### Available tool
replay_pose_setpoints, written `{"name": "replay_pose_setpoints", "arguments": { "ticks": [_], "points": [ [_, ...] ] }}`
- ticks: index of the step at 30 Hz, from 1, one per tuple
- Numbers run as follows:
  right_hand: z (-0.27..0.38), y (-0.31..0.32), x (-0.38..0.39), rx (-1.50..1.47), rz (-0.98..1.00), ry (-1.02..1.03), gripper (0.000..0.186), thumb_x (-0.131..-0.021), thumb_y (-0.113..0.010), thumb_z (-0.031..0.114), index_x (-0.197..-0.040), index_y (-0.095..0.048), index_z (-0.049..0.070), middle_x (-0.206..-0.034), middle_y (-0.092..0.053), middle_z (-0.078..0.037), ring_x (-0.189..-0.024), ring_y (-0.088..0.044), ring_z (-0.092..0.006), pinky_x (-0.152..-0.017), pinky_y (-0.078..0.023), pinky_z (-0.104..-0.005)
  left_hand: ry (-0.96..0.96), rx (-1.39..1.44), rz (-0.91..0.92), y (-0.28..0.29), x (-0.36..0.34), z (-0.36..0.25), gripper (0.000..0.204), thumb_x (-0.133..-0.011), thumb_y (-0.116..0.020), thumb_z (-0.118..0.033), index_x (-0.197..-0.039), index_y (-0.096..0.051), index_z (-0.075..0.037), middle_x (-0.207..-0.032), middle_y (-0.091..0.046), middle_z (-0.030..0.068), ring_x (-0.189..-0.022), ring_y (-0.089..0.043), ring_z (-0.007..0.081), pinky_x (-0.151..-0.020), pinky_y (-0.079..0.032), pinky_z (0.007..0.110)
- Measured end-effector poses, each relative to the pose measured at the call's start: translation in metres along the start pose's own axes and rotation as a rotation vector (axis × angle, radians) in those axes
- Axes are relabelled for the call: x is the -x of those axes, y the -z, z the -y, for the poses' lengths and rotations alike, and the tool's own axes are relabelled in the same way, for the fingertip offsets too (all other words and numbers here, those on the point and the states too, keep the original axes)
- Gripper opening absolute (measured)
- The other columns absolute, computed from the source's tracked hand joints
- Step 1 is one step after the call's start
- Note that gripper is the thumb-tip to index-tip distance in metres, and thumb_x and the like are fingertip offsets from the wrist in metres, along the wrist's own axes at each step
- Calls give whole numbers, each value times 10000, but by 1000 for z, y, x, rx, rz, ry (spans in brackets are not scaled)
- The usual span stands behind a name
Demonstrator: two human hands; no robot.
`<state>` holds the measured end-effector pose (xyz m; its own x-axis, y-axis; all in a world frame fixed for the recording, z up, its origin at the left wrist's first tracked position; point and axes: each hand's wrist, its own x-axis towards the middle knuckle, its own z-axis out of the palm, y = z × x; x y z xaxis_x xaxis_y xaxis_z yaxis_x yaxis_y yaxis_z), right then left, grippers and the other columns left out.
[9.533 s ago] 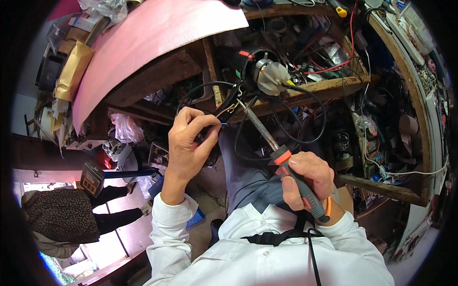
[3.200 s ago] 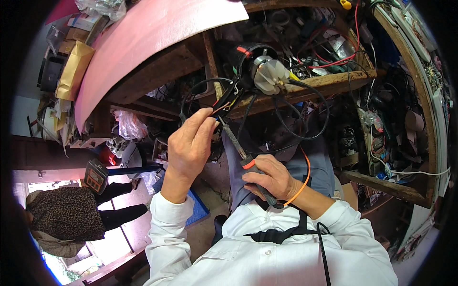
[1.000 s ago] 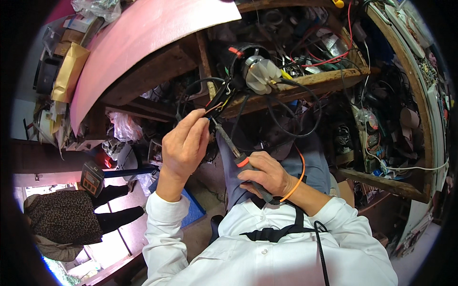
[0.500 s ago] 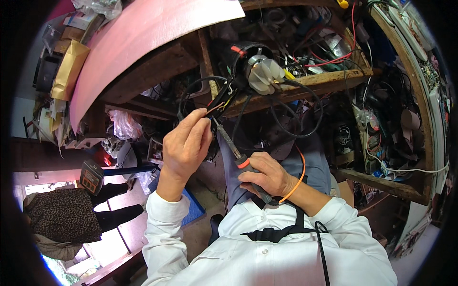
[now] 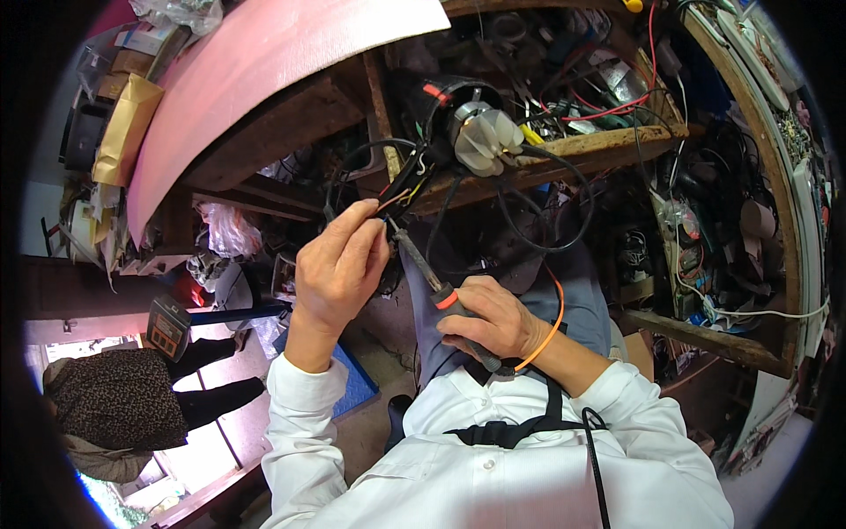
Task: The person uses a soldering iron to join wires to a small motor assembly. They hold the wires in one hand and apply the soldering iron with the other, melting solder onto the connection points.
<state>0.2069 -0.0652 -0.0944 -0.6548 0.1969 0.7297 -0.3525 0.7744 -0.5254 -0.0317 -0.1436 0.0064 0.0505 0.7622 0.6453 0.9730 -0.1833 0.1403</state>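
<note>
My right hand is wrapped round the handle of a soldering iron, which points up and to the left. Its orange cord loops out beside my wrist. My left hand is closed in a pinch on a thin copper-coloured wire running from the bundle beyond. The iron's tip lies close by my left fingertips; whether it touches the wire I cannot tell. Just past the wires, a small motor with a pale fan rests at the drawer's edge, by a black housing.
A wooden drawer full of tools and wires stands ahead. A pink board covers the bench at far left. Black cable loops in front of the drawer. Another person is at left. Cluttered shelving lines the right.
Both hands have shifted very slightly left, with the soldering iron and the wire still held. The fan motor has barely moved.
</note>
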Motion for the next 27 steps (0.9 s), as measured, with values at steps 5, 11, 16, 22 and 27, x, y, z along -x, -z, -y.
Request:
{"name": "replay_pose_setpoints", "arguments": {
  "ticks": [5,11,16,22,27],
  "points": [
    [-1,2,-1,7,1,-1,512,-760,-914,168,-1216,-689,113,-1103,-636,-144,-973,-647,-358,-897,-561,-453,3,-11,1,1,-1,-1,254,-813,-816,98,-1039,-722,34,-1149,-757,168,-864,-782,295,-720,-644,345],
    [1,4,-2,23,2,1,492,-778,-894,154,-1221,-683,119,-1094,-634,-146,-959,-646,-351,-899,-565,-447,-15,-10,-10,1,-2,1,236,-799,-821,74,-1009,-726,26,-1134,-756,161,-848,-777,303,-722,-644,354],
    [1,2,1,34,-2,5,464,-807,-866,138,-1231,-679,124,-1082,-630,-147,-949,-648,-344,-909,-571,-445,-20,7,16,4,-1,1,257,-789,-829,73,-1021,-731,21,-1147,-756,168,-855,-780,305,-726,-647,357],
    [2,4,1,36,10,5,452,-816,-854,127,-1235,-685,125,-1087,-634,-153,-945,-653,-338,-917,-572,-447,-7,30,27,6,0,1,294,-788,-824,113,-1052,-740,13,-1161,-755,174,-870,-780,297,-723,-636,339],
    [3,4,2,45,12,4,446,-821,-848,114,-1236,-686,122,-1087,-635,-155,-942,-653,-339,-924,-571,-448,4,34,34,6,1,0,276,-800,-817,116,-1046,-734,21,-1164,-754,178,-838,-774,283,-702,-630,331]
  ]
}}
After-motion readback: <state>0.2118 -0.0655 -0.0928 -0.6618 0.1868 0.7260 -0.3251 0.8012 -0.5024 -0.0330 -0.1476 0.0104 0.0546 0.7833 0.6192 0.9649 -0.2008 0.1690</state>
